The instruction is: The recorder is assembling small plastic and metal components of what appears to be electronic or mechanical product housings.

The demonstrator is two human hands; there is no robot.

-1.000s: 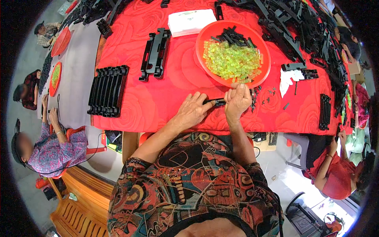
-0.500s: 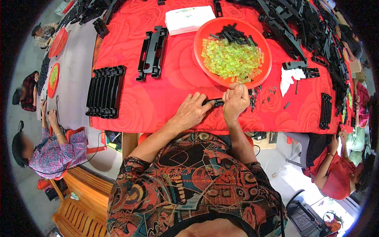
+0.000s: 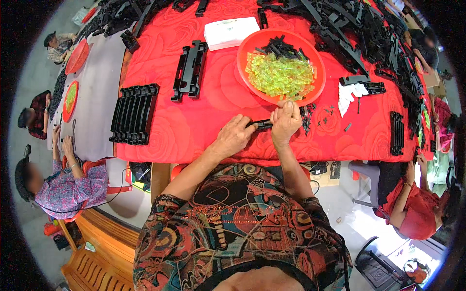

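Note:
Near the front edge of the red tablecloth, my left hand [image 3: 235, 135] is closed on the left end of a small black plastic part [image 3: 263, 124]. My right hand [image 3: 285, 123] makes a fist at the part's other end, thumb side up; what lies inside the fist is hidden. Just beyond my right hand stands a red plastic bowl [image 3: 318, 92], holding yellow-green translucent pieces [image 3: 281, 77] and small black pieces [image 3: 281, 47]. Small black scraps [image 3: 307, 119] lie beside my right fist.
To the left lie a row of long black plastic parts [image 3: 134, 114] and a single black frame [image 3: 189, 71]. A white box [image 3: 231, 33] and crumpled white tissue [image 3: 348, 96] are on the cloth. Black parts [image 3: 359, 34] heap up at the far right. Other people sit at both sides.
The view has shifted slightly. Both my hands stay at the black part in nearly the same grip, with no clear change in what they hold.

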